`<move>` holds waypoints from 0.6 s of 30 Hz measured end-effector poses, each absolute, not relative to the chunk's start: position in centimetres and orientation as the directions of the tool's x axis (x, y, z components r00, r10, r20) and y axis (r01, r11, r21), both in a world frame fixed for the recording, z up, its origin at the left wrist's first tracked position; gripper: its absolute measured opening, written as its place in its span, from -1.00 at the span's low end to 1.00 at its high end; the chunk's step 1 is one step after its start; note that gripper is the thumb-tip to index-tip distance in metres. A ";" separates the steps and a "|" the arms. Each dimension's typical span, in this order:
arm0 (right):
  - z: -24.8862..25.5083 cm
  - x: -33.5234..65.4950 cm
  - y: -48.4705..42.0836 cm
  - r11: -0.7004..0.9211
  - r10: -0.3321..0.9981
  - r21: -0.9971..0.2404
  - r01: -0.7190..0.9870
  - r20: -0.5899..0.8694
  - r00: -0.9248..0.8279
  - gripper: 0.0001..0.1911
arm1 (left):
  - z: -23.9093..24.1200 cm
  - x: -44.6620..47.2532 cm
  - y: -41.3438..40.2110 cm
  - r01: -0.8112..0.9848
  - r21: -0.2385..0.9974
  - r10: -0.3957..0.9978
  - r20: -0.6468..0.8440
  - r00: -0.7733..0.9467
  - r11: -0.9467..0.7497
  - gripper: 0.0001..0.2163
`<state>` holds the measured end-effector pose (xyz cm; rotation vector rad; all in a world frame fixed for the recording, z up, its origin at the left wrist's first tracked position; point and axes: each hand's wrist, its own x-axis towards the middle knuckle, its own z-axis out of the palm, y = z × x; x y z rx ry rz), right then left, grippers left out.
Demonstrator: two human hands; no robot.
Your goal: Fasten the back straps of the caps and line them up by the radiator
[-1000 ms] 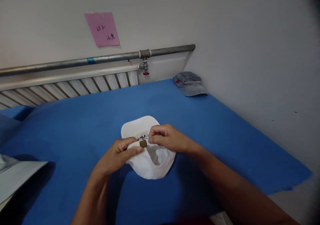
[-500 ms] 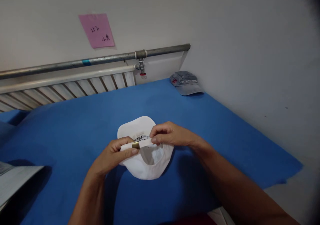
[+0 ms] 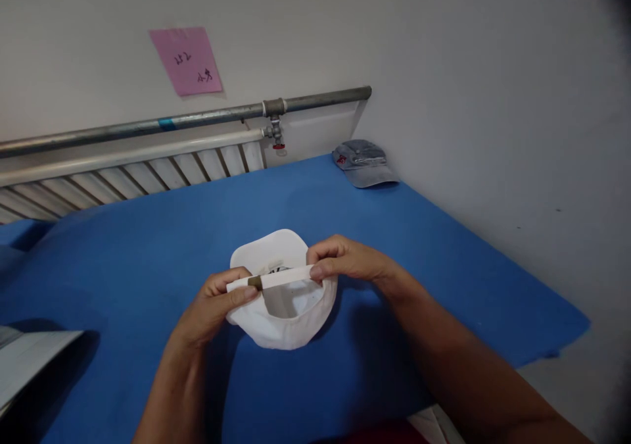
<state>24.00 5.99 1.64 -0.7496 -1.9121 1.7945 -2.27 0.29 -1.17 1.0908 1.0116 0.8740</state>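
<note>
A white baseball cap (image 3: 290, 331) is held above the blue surface, its brim pointing away from me and its back opening towards me. Across that opening runs the cap's white adjustment strap (image 3: 286, 277), stretched straight. My left hand (image 3: 210, 306) pinches the strap's left end beside a brass-coloured buckle (image 3: 255, 283), thumb on top. On the other side, my right hand (image 3: 348, 260) is closed on the strap's right part with thumb and fingers. Dark lettering on the cap's front shows partly behind the strap.
A grey-blue cap (image 3: 365, 162) lies at the far right corner of the blue-covered table (image 3: 162, 246). Behind it are a white radiator (image 3: 148, 177), a metal pipe (image 3: 211, 116) and a pink note (image 3: 190, 61) on the wall. A pale, flat-edged object (image 3: 37, 362) sits at the left.
My hands have moved apart, and a longer stretch of strap shows between them. The buckle has shifted left with my left hand, while my right hand has moved slightly right.
</note>
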 end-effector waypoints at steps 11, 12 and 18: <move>0.7 24.7 7.1 0.099 0.828 -0.995 -0.004 0.085 -0.555 -0.85 | -1.0 -3.4 -0.1 -0.126 0.989 0.955 -0.032 0.295 0.072 -0.76; 0.3 24.9 7.3 0.121 0.869 -0.993 0.010 0.101 -0.484 -0.85 | -0.9 -3.5 -0.1 -0.157 0.987 0.958 0.006 0.287 0.041 -0.76; -2.6 24.4 8.5 0.403 0.849 -0.841 0.361 0.195 -0.492 -0.61 | -0.3 -3.4 -0.5 -0.419 0.901 0.957 0.213 0.195 -0.115 -0.75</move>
